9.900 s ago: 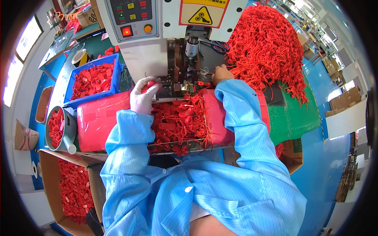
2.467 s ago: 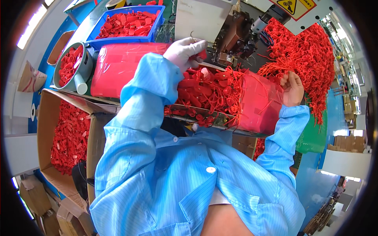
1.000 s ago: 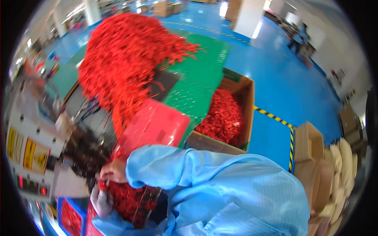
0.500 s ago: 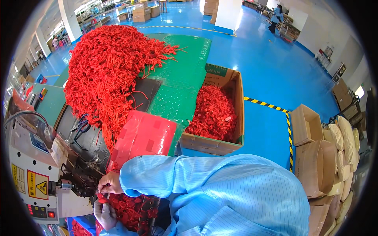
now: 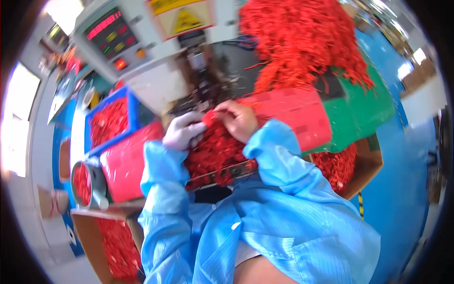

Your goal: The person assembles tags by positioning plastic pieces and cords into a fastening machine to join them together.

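Observation:
My left hand (image 5: 181, 132), in a white glove, is closed and pinches a small red piece (image 5: 209, 118), which looks like soft fabric or cord. From the other side the bare fingertips of my right hand (image 5: 240, 124) close on the same piece. Both hands are just in front of the dark metal head of a bench machine (image 5: 202, 73). Below them lies a heap of similar red pieces (image 5: 215, 154), held in by a metal edge at the front. The piece's exact kind is too small and blurred to tell.
A large pile of red cords (image 5: 302, 42) covers the back right of the bench. Red sheeting (image 5: 293, 118) and a green mat (image 5: 364, 113) lie at right. Left are a blue bin (image 5: 134, 106), a grey round container (image 5: 97, 182) and a carton (image 5: 85, 236); another carton (image 5: 369, 161) stands right.
The view has swung left toward the machine, so it and the blue bin now show fully. Both hands stay close together at the red piece, which remains pinched.

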{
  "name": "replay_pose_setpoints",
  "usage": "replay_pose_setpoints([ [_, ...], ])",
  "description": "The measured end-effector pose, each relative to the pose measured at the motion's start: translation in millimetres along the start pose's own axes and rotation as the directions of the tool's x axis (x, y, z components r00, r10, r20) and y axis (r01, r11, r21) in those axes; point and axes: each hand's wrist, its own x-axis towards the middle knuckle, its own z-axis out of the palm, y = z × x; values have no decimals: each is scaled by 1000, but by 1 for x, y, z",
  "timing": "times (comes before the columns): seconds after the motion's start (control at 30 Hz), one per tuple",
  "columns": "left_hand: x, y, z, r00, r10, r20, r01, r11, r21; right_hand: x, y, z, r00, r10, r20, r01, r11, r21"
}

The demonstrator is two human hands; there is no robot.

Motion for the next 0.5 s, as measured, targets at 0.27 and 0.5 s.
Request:
replay_pose_setpoints([
  [0.27, -7, -10, -6, 1000, 12, -11, -13, 997, -71, 0, 2, 7, 997, 51, 52, -50, 999, -21],
  [0.5, -3, -7, -5, 999, 36, 6, -36, 998, -61, 1, 3, 2, 998, 29, 49, -30, 999, 20],
])
